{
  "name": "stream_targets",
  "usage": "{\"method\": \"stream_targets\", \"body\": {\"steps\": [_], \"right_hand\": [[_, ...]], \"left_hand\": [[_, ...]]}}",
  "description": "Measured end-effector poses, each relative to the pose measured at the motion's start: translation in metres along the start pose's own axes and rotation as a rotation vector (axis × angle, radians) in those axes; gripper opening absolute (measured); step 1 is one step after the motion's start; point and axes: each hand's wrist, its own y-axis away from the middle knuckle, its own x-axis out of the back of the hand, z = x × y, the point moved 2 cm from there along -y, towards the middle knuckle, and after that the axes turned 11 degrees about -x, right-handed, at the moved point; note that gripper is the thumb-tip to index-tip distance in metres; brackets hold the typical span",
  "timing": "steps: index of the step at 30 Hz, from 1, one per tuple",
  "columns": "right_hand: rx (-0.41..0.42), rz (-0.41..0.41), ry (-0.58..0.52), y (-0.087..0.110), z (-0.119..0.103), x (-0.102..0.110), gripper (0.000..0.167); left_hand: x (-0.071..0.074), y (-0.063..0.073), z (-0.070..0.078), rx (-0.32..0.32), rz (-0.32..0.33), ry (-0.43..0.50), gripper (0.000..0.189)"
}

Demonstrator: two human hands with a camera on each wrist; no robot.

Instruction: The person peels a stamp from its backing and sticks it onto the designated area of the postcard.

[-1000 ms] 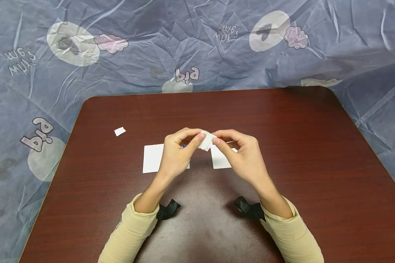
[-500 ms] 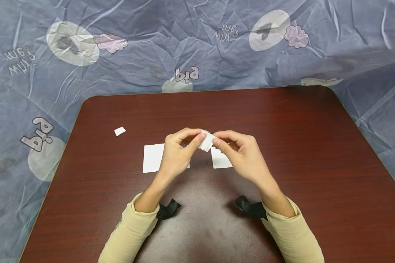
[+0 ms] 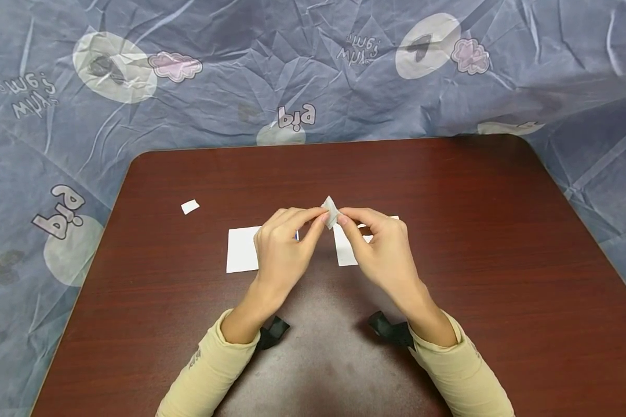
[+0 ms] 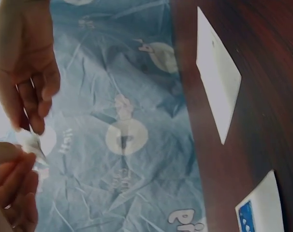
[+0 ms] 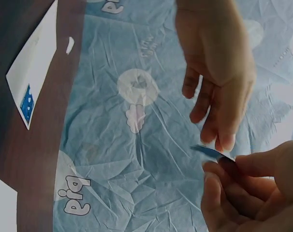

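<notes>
My left hand (image 3: 281, 249) and right hand (image 3: 383, 246) meet above the middle of the table. Thumb and fingertips of each pinch opposite edges of a small piece of paper (image 3: 331, 213). It looks whitish and creased in the head and left wrist views; the right wrist view shows a dark blue face on the paper piece (image 5: 209, 152). Under the left hand lies a white card (image 3: 241, 250) with a blue printed patch (image 4: 246, 216) partly hidden from the head view. A second white card (image 3: 345, 249) lies beneath the right hand, partly covered by it.
A small white scrap (image 3: 190, 207) lies at the left of the brown table (image 3: 475, 249). Black straps (image 3: 388, 330) are on both wrists, near the beige sleeves. A crinkled blue-grey printed sheet (image 3: 229, 69) hangs behind the table.
The piece of paper has turned from a flat square facing me to a narrow, tilted diamond, its tip higher. My left hand has rolled over and shows more of its back.
</notes>
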Motion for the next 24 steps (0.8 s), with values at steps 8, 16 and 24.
{"method": "stream_targets", "body": {"steps": [8, 16, 24], "right_hand": [[0.109, 0.094, 0.121, 0.0033, -0.0017, -0.0069, 0.008], [0.142, 0.134, 0.149, 0.0036, -0.002, -0.0092, 0.008], [0.16, 0.143, 0.157, 0.0037, -0.0025, -0.0108, 0.007]], "left_hand": [[0.0004, 0.0019, 0.0063, 0.038, -0.11, -0.025, 0.016], [-0.002, 0.0025, 0.0069, 0.025, -0.118, -0.033, 0.013], [-0.0023, 0.0034, 0.0061, 0.023, -0.109, -0.031, 0.013]]}}
